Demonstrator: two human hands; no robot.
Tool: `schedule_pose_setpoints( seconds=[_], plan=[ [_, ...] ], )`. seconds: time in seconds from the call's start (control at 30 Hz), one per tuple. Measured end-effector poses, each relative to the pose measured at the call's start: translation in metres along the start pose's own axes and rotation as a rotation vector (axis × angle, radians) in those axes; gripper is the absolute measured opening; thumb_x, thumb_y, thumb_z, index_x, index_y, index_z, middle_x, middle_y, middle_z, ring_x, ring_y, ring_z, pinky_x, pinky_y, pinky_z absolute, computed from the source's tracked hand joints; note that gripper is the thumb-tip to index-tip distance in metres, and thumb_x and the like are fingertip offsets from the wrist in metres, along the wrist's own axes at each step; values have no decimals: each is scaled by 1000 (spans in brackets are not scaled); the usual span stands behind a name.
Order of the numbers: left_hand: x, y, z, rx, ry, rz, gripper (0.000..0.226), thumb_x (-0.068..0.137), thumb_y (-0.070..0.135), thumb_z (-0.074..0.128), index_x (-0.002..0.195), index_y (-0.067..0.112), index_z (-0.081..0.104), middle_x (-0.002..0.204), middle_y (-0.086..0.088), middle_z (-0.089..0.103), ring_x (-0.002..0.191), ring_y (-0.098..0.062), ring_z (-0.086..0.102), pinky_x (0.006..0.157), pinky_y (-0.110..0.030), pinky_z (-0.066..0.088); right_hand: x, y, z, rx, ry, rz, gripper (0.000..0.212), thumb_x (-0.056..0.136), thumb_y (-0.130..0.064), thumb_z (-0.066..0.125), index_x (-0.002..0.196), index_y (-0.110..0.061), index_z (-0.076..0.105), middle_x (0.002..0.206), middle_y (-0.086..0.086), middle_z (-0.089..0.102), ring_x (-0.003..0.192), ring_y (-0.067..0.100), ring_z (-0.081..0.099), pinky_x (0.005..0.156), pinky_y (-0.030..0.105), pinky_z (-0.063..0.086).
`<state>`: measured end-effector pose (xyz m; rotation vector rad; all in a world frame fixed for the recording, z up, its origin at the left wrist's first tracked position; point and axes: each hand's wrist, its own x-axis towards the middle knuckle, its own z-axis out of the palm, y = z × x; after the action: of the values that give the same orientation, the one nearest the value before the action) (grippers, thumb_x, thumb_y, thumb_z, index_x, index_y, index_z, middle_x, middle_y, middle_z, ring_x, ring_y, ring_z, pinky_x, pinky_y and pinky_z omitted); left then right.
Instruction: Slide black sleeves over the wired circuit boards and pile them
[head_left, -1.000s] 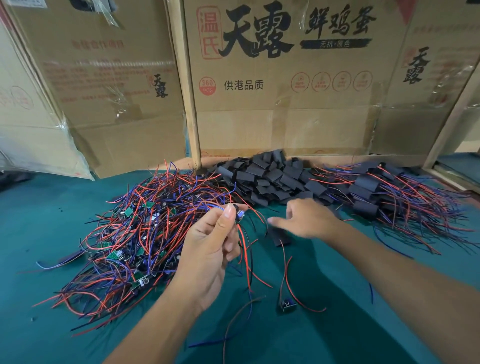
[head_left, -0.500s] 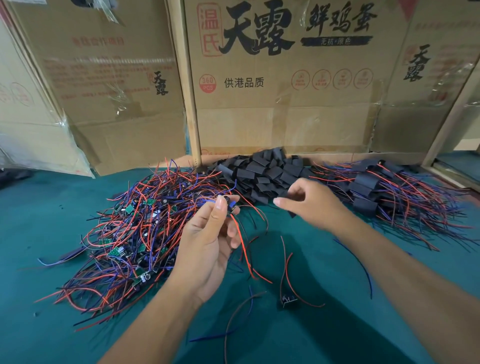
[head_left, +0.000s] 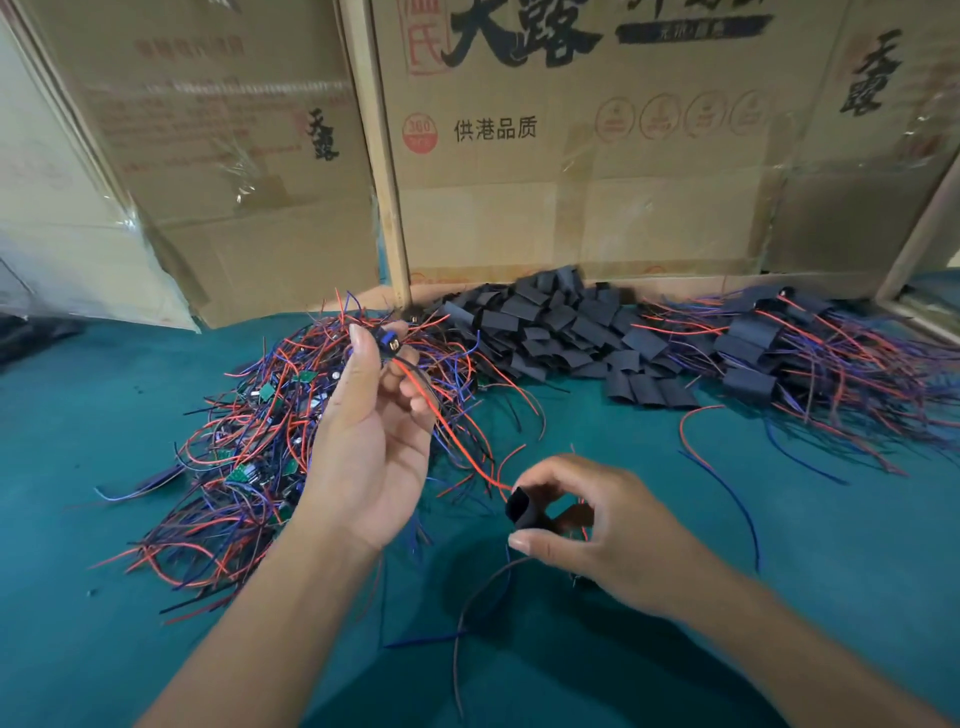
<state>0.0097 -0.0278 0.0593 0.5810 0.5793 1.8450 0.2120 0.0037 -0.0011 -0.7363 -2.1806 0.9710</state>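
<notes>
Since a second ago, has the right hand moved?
Yes. The right hand pulled back from the loose sleeve pile toward the person, now pinching one black sleeve.

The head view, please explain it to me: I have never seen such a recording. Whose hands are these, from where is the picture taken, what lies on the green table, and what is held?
There is no machine: a person works with bare hands, and a camera on their head looks down. The left hand pinches a wired circuit board. The right hand holds one black sleeve, not yet on the board. On the green table lie bare wired boards at left, loose sleeves in the middle, and sleeved boards at right. Cardboard boxes stand behind.
</notes>
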Motion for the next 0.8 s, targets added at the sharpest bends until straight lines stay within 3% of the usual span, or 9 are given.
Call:
schedule_pose_setpoints(
  seconds=[0.1,0.33,0.5,0.7,0.8],
  plan=[
    [0,2,1,-15,-13,17,28,86,45,60,91,21,74,81,6,48,59,-2,44,54,-10,45,-1,3,9,46,16,9,24,78,-40,74,98,-33,63,96,-14,67,94,11,65,72,16,51],
    [-1,2,2,-42,-2,9,29,92,46,57,90,21,73,79,6,47,59,-2,43,56,-11,46,-1,2,23,230,40,103,25,77,-36,75,99,-28,65,96,-13,65,94,7,63,74,28,57],
    [-2,-1,2,-44,6,-1,29,92,46,57,95,21,70,78,6,45,58,-2,44,55,-11,46,0,-2,24,322,55,140,35,74,-42,75,104,-27,65,97,-13,65,77,5,60,74,25,54],
    [-1,-2,1,-32,-4,4,29,89,46,59,91,21,74,79,6,45,57,-3,45,54,-12,46,-1,-10,25,347,123,147,30,73,-42,75,99,-33,64,96,-15,65,64,11,59,75,37,56],
    [0,-2,0,-31,-10,7,28,88,46,60,93,21,71,78,5,45,57,-3,44,54,-12,45,-1,-12,23,307,195,115,28,74,-38,75,99,-29,64,97,-11,67,80,14,65,73,32,56]
  ],
)
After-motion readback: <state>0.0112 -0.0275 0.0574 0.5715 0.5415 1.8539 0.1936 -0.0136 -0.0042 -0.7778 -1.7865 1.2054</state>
